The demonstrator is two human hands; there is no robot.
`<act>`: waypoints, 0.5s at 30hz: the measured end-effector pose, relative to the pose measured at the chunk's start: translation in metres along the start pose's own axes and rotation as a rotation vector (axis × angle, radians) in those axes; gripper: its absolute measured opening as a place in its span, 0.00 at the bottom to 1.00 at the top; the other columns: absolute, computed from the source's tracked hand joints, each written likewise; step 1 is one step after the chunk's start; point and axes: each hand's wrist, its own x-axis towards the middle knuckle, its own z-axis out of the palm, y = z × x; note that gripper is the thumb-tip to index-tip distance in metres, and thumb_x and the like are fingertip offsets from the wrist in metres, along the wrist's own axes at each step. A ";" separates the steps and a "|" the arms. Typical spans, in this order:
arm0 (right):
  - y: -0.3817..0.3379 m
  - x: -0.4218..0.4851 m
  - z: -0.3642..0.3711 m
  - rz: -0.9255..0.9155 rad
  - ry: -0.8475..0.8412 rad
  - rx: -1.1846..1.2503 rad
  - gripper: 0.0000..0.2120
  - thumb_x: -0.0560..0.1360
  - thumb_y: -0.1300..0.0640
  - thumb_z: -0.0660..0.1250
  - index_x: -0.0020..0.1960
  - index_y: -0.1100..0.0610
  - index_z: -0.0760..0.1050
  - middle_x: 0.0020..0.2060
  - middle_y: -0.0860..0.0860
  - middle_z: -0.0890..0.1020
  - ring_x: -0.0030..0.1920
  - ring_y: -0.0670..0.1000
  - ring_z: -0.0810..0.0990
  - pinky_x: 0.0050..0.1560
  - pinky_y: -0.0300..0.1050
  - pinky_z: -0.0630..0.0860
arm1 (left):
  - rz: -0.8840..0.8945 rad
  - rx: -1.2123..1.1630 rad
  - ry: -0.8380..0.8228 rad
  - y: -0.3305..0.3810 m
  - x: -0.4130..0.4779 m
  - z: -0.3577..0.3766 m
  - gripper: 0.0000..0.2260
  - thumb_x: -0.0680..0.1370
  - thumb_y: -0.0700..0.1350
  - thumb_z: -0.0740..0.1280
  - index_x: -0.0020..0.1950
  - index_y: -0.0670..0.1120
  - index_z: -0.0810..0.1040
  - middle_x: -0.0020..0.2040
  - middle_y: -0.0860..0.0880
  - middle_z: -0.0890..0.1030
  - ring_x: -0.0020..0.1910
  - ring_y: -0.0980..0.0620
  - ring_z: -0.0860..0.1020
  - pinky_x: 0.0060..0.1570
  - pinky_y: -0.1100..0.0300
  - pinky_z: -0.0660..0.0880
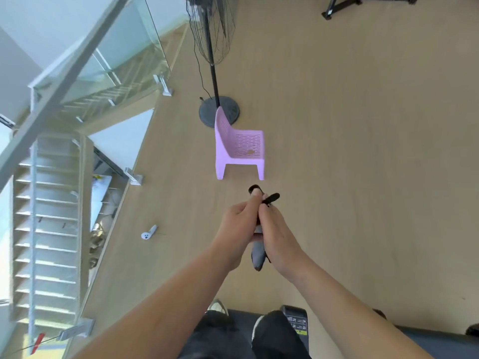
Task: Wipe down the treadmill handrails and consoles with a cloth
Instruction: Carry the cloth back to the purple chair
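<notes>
The cloth point(258, 257) is a small grey one, bunched up and held in the air in front of the person. Its free end hangs below the hands, over bare floor point(363, 177). It looks light, limp and dry. It should fold to any shape and wrap easily round a rail, but it would give no push of its own, so it likely needs a flat palm behind it. I would fold it into a pad in one palm rather than hold it by a corner.

A black piece point(270, 198) sticks out above the hands. I cannot tell whether it is a strap on the cloth or something separate.

The left hand point(237, 229) and right hand point(281, 237) are pressed close together. The fingers of both are curled, pinching the bundle between them, and the left thumb points up at the black piece.

Only the dark treadmill point(427, 344) deck shows, at the bottom edge by the person's knees. No handrail or console is in view, so wiping looks not yet begun.

Further out, a pink chair point(238, 149) stands mid-floor, with a fan point(219, 110) base just behind it. A white controller point(149, 233) lies near the floor's left edge, by the glass rail above the stairs point(46, 229).
</notes>
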 end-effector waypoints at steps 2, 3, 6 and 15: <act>-0.007 0.023 0.003 0.007 -0.062 0.025 0.15 0.86 0.44 0.49 0.68 0.46 0.68 0.58 0.54 0.76 0.48 0.44 0.79 0.45 0.27 0.73 | 0.021 -0.031 0.018 0.007 0.025 -0.014 0.19 0.83 0.57 0.65 0.54 0.42 0.85 0.50 0.41 0.87 0.50 0.47 0.86 0.44 0.58 0.82; -0.010 0.035 0.001 0.017 -0.097 0.050 0.14 0.86 0.46 0.50 0.67 0.48 0.67 0.54 0.55 0.75 0.45 0.47 0.77 0.44 0.27 0.72 | 0.029 -0.034 0.021 0.011 0.039 -0.019 0.17 0.83 0.55 0.67 0.54 0.42 0.85 0.50 0.41 0.87 0.50 0.46 0.86 0.44 0.58 0.82; -0.011 0.080 -0.010 0.015 -0.179 0.079 0.15 0.87 0.51 0.51 0.73 0.40 0.64 0.63 0.44 0.78 0.56 0.39 0.81 0.55 0.32 0.75 | 0.038 -0.019 0.005 0.021 0.081 -0.031 0.15 0.81 0.55 0.69 0.54 0.44 0.85 0.51 0.41 0.87 0.51 0.44 0.86 0.51 0.50 0.84; 0.052 0.299 -0.128 -0.075 0.066 0.059 0.11 0.82 0.55 0.65 0.62 0.49 0.81 0.61 0.50 0.84 0.62 0.47 0.82 0.62 0.60 0.81 | 0.131 0.157 -0.039 0.029 0.302 -0.023 0.10 0.81 0.38 0.64 0.52 0.43 0.85 0.47 0.46 0.87 0.45 0.48 0.85 0.44 0.57 0.82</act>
